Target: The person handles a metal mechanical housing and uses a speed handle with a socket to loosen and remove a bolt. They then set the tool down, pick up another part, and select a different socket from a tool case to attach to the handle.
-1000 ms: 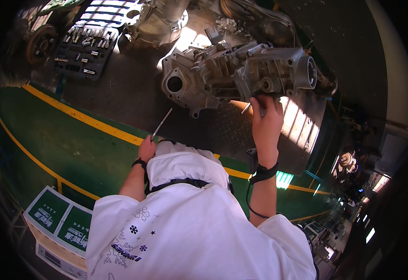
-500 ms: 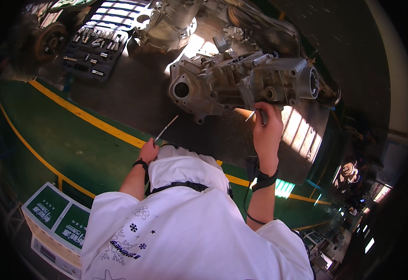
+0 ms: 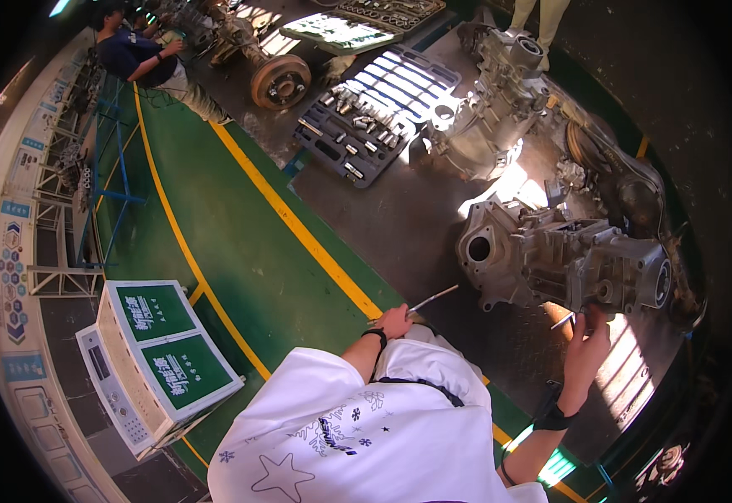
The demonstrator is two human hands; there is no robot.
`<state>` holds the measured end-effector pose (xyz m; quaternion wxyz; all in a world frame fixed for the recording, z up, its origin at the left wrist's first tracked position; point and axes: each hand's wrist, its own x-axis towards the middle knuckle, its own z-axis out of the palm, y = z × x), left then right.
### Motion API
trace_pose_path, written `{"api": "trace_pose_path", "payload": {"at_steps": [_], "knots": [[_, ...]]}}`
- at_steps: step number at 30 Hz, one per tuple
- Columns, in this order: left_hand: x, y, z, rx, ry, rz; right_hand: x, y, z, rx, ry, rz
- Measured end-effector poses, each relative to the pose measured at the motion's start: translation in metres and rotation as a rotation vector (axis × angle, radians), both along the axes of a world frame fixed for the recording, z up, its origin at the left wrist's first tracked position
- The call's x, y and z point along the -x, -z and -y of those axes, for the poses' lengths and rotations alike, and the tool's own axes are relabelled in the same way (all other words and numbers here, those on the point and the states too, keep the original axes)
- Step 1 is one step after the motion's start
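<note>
On the far left I can see a co-worker in a dark top, and nearer on the left stands a white console with 2 green panels on its upper face. Yellow lines run across the green floor alongside the dark counter. At the counter's far left end is a rusty brake disc, and to its right lies an open socket case, part of it striped with sunlight. On the near side, over the counter's edge, the person's left hand has its grip closed around 1 end of a slim metal rod, which slants toward the far right. Farther right, a bulky metal casing stands at the far side, and nearer lies a long gearbox housing with a round opening in its left end. The right hand is at the housing's near edge, fingers bent, with a short thin pin just left of the fingertips; whether its grip pinches that, I can't tell.
</note>
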<state>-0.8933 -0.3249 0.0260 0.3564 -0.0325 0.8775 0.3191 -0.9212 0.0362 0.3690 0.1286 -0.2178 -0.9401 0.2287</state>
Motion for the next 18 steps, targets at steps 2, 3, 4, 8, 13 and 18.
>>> {"api": "trace_pose_path", "payload": {"at_steps": [2, 3, 4, 8, 13, 18], "knots": [[0.001, -0.001, -0.001, -0.034, -0.008, 0.015, 0.001, 0.000, -0.001, 0.081, 0.026, 0.044], [0.001, -0.002, -0.001, -0.027, -0.003, 0.018, 0.002, 0.000, -0.002, 0.010, -0.039, 0.003], [0.001, -0.002, -0.001, -0.016, 0.001, 0.022, 0.003, -0.001, -0.004, 0.004, -0.023, -0.013], [-0.001, 0.000, -0.001, -0.014, 0.027, 0.001, 0.008, -0.006, -0.011, -0.029, -0.158, 0.004], [-0.006, 0.011, -0.002, -0.014, 0.038, -0.020, 0.006, -0.017, -0.018, -0.144, -0.388, 0.015], [-0.015, 0.016, -0.006, 0.013, 0.020, -0.108, 0.005, -0.019, -0.022, -0.167, -0.373, -0.025]]}}
